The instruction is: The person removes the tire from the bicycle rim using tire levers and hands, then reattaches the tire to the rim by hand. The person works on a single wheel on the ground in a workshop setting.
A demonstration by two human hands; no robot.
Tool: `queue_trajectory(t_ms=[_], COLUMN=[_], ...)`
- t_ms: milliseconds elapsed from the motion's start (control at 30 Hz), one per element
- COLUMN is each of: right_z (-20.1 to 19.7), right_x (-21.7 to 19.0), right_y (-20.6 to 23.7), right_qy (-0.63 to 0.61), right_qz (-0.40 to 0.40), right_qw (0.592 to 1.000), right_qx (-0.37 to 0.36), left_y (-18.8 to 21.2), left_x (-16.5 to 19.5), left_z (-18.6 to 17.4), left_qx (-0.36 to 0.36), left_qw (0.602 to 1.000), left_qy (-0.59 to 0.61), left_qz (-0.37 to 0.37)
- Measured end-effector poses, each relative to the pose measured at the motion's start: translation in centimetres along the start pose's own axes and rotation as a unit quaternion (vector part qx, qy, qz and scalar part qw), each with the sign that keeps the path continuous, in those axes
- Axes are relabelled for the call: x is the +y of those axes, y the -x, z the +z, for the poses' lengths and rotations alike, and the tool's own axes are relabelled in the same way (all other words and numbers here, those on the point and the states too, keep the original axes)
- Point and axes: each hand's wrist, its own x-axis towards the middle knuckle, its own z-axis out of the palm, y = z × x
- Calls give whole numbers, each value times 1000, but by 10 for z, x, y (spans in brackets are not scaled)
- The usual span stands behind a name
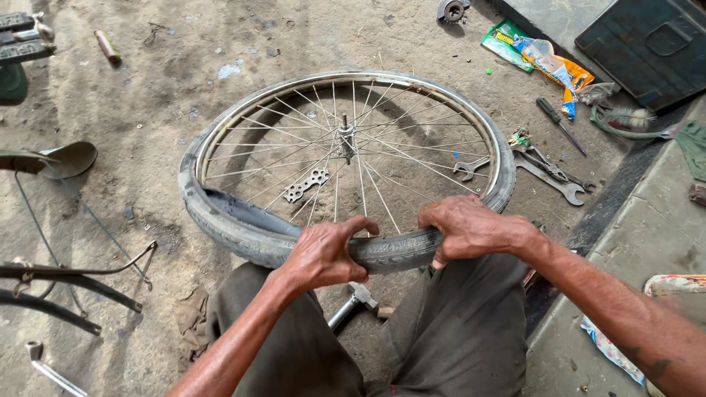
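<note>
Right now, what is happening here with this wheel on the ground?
A person sits on the dirt floor with a spoked bicycle wheel lying flat in front of them. The left hand and the right hand both grip the grey tyre at the near edge of the rim. Wrenches and a screwdriver lie to the right; a hammer lies between the knees.

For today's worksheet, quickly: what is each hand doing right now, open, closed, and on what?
Left hand: closed, gripping the tyre at the wheel's near edge.
Right hand: closed, gripping the same tyre a little further along.
</note>
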Motion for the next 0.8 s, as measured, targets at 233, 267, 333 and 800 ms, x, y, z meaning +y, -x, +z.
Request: queue_trajectory(t_ms=[233,267,333,800], right_z=[-4,-5,-7,-18], right_x=[5,7,9,-1], right_y=[15,15,13,-20], right_qy=[-16,-36,-64,-51], right_qz=[-66,-59,-52,-18], right_qw=[996,997,996,990], right_qx=[53,42,20,-130], left_y=[8,8,8,20], left_x=[13,13,13,35], left_z=[-3,-2,0,11], left_qx=[15,16,-3,65], left_qw=[999,999,997,992], left_qy=[-39,-42,-55,-97], left_qz=[-3,-11,-44,-47])
